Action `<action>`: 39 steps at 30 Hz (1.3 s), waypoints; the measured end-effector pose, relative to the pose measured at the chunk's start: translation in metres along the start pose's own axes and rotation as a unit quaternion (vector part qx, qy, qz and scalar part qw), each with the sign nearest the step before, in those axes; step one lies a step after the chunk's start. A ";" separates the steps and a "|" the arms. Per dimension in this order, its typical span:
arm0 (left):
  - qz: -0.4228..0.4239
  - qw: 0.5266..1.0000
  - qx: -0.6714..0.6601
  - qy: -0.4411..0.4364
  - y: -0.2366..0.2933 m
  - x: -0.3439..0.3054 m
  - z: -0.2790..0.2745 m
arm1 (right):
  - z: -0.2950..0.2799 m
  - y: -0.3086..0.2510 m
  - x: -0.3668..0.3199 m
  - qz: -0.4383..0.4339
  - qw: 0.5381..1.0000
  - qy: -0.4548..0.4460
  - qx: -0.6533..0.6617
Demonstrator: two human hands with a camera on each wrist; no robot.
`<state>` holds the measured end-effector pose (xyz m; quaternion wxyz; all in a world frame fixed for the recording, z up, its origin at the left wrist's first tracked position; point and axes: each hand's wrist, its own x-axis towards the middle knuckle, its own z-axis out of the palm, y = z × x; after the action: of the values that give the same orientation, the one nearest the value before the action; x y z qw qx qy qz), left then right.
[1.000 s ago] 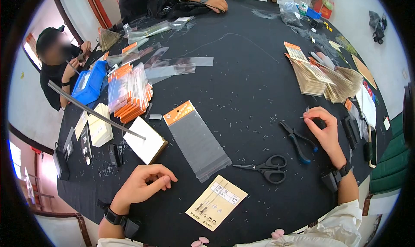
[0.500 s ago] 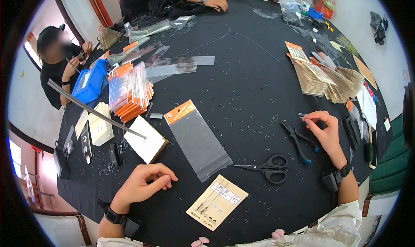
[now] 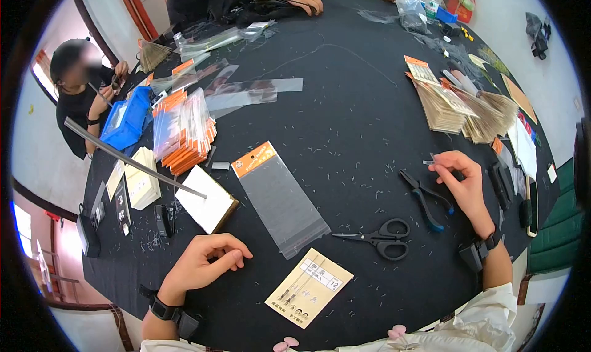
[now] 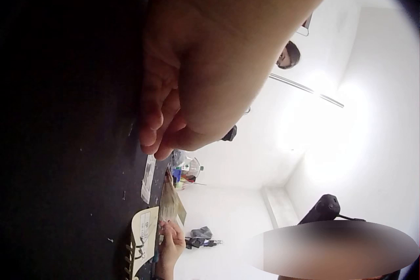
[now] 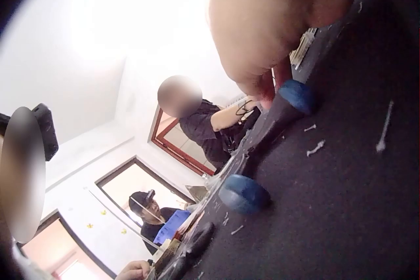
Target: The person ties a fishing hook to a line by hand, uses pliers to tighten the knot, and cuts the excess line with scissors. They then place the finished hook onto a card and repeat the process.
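Clear plastic piece, one, small, thin: held just above the black surface, over the person's right side. Right hand: grip pinching the piece between thumb and fingertips, one end jutting out. Handling, as judged from here: next to no weight, probably smooth and a little slippery, likely to bend or spring away if squeezed hard; best taken lightly by the edges near one end. Exact shape too small to tell. Pliers, blue-handled, one pair: lying just beside that hand. Scissors, black, one pair: nearer the middle, blades towards the left. Printed card, cream, one, bearing thin dark items: flat, near the scissors. Clear bag, orange header, one: flat beyond the card, likely limp and slick. Left hand: grip released, fingers loosely bent, nothing held, near the card. White-topped block, one: beyond that hand. Further out, orange-headed packets, stacked, on the left; bundled cards, fanned, on the right.
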<state>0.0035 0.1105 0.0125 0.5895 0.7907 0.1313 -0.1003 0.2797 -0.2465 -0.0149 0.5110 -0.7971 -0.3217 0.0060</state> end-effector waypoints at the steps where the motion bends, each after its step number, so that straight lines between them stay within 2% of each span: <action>1: 0.001 1.000 0.002 0.000 0.000 0.000 0.000 | 0.001 -0.002 0.000 0.014 1.000 0.005 0.007; 6: 0.008 1.000 0.003 -0.002 -0.003 0.000 -0.001 | -0.001 -0.002 0.000 0.038 0.999 -0.003 -0.001; 8: 0.012 1.000 0.003 -0.002 -0.002 0.001 -0.001 | -0.001 0.002 0.000 0.015 1.000 0.000 0.012; 12: 0.025 1.000 0.007 -0.002 0.000 0.001 -0.001 | -0.002 0.001 0.000 0.021 1.000 -0.009 0.002; 14: 0.026 1.000 0.004 -0.005 0.000 0.001 0.000 | -0.002 0.003 0.000 -0.029 0.997 0.006 -0.067; 18: 0.018 1.000 -0.009 -0.006 -0.002 0.000 -0.001 | -0.002 -0.012 0.002 -0.015 0.999 0.009 -0.049; 20: 0.019 1.000 -0.011 -0.004 -0.004 0.001 -0.002 | 0.002 -0.033 0.010 -0.089 0.984 -0.040 -0.150; 21: 0.021 1.000 0.000 -0.007 -0.004 0.001 -0.002 | 0.003 -0.050 0.014 -0.138 0.960 -0.071 -0.232; 22: 0.022 1.000 0.012 -0.011 -0.005 0.001 -0.003 | 0.007 -0.060 0.020 -0.136 0.960 -0.069 -0.235; 24: 0.024 1.000 0.006 -0.010 -0.006 0.001 -0.003 | 0.015 -0.075 0.038 -0.200 0.942 -0.118 -0.240; 26: 0.025 1.000 -0.001 -0.007 -0.007 0.001 -0.001 | 0.019 -0.078 0.067 -0.120 0.962 -0.150 -0.195; 28: 0.024 1.000 -0.005 0.002 -0.006 0.001 -0.001 | 0.021 -0.060 0.104 -0.176 0.927 -0.105 -0.315; 30: 0.020 1.000 -0.003 -0.001 -0.007 0.000 -0.001 | 0.027 -0.042 0.138 -0.130 0.906 -0.067 -0.397; 32: 0.019 1.000 -0.002 -0.002 -0.006 0.001 0.000 | 0.033 -0.003 0.163 -0.082 0.869 -0.066 -0.484; 34: 0.013 1.000 0.003 0.002 -0.004 0.001 -0.001 | 0.043 0.011 0.158 -0.058 0.854 -0.091 -0.510; 36: 0.017 1.000 0.004 0.002 -0.007 0.001 -0.001 | 0.044 0.022 0.152 -0.078 0.856 -0.079 -0.504; 38: 0.018 1.000 0.007 0.003 -0.008 0.001 -0.001 | 0.046 0.024 0.148 -0.088 0.884 -0.046 -0.458; 39: 0.019 1.000 0.005 0.006 -0.007 0.001 0.000 | 0.042 0.019 0.146 -0.058 0.878 -0.085 -0.468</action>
<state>0.0022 0.1128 0.0058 0.5865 0.7965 0.1193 -0.0854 0.3916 -0.1422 -0.0039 0.0481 -0.9196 -0.3749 -0.1072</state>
